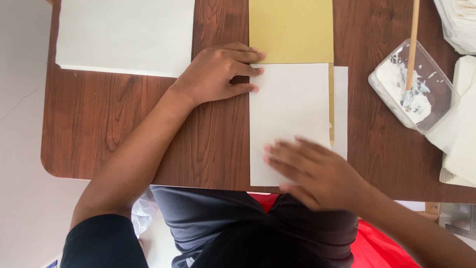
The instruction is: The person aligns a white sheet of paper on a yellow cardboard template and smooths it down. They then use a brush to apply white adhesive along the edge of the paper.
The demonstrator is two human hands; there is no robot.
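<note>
The left hand is lying flat, fingers spread, pinning the white sheet's edge. The right hand, open and blurred, is pressing on its lower part. A clear tub is holding white paste and a wooden stick.

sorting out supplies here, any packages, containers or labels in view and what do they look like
No labels, signs or screens.
clear plastic tub: right side of the table, square, white paste inside, wooden stick standing in it.
stack of white sheets: top right corner, partly cut off.
</note>
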